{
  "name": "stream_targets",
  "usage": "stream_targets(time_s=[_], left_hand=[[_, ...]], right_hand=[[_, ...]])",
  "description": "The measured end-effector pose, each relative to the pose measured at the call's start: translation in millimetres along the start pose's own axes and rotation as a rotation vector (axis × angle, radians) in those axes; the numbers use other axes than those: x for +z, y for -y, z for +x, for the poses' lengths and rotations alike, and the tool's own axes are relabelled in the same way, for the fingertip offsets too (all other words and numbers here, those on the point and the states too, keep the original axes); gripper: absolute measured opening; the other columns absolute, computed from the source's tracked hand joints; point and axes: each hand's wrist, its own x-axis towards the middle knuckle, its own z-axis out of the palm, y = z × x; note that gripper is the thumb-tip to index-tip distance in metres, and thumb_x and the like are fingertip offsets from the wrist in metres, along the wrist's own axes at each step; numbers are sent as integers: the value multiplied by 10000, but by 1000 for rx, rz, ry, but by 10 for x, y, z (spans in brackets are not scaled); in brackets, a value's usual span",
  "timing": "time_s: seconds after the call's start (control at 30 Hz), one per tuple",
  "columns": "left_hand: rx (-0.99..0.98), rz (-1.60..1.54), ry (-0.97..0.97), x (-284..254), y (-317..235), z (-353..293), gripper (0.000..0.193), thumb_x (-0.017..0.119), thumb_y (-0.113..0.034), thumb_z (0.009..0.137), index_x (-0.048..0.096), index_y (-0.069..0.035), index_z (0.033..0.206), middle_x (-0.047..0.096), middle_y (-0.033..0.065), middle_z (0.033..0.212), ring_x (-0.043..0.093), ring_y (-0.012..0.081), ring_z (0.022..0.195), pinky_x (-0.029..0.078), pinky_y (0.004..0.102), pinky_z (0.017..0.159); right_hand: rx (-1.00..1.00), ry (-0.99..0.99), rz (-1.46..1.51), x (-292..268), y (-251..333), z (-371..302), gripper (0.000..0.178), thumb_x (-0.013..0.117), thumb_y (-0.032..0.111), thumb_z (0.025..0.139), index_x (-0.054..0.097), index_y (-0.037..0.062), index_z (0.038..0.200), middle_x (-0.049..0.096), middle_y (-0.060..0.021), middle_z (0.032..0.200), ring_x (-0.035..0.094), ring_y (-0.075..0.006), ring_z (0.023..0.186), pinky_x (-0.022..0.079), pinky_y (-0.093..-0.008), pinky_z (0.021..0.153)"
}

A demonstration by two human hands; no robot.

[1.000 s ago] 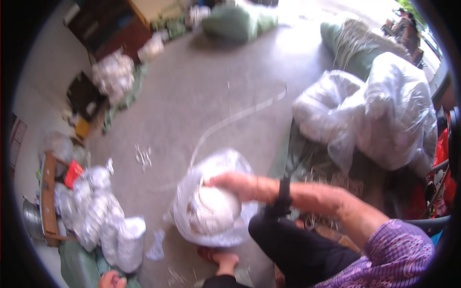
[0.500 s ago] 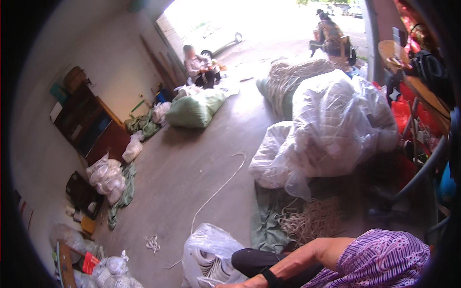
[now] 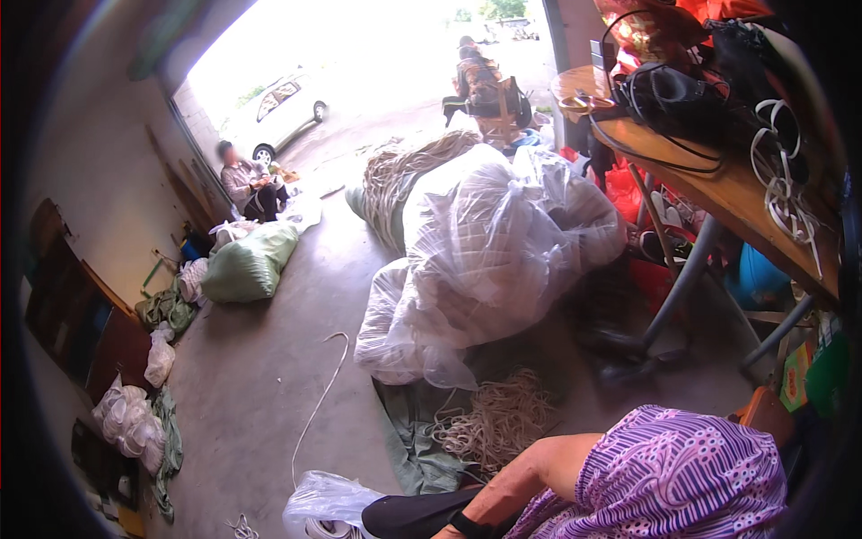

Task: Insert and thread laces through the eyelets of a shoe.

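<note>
My right arm comes in at the lower right, in a purple patterned sleeve (image 3: 682, 458) with a black wristband (image 3: 469, 525). Only a sliver of my right hand (image 3: 446, 534) shows at the lower edge; its fingers are cut off, and whether it holds anything is hidden. Beside it is a knee in black trousers (image 3: 404, 512). Just left of the knee stands a clear plastic bag (image 3: 328, 496) with coiled pale cord (image 3: 328, 528) inside. One cord strand (image 3: 321, 404) runs from near the bag across the floor. My left hand is out of view.
Ahead, large clear bags (image 3: 489, 242) and a loose cord heap (image 3: 498, 413) lie near a green sheet (image 3: 413, 440). A cluttered wooden table (image 3: 718, 180) stands right. Green sack (image 3: 251, 260) lies left, near a seated person (image 3: 251, 184); another person (image 3: 476, 76) sits outside.
The view has swung right, so the room appears shifted left and more of the table shows. The cord bag and my right hand are now further cut off by the lower edge.
</note>
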Motion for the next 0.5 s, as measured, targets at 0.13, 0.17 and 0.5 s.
stream_targets(time_s=[0.13, 0.17, 0.5], left_hand=[[109, -45, 22, 59, 7, 436, 511, 643, -302, 849, 498, 27, 1212, 578, 183, 1113, 526, 312, 1052, 420, 397, 922], [141, -59, 32, 90, 10, 605, 503, 644, -299, 848, 502, 30, 1201, 579, 179, 1104, 528, 304, 1042, 422, 395, 918], [82, -8, -137, -611, 1024, 738, 431, 653, -271, 841, 536, 58, 1093, 590, 137, 1021, 552, 225, 941, 442, 366, 880]], right_hand=[[-68, 30, -100, -177, 414, -25, 278, 632, 91, 847, 578, 6, 1106, 604, -129, 1087, 545, -248, 1068, 424, -394, 934], [-87, 33, -130, -252, 534, -7, 286, 629, 94, 851, 574, 3, 1116, 600, -136, 1101, 541, -254, 1078, 420, -396, 941], [568, 222, 696, -652, 1489, 142, 330, 565, 143, 890, 555, -3, 1186, 579, -193, 1166, 533, -330, 1122, 431, -419, 941]])
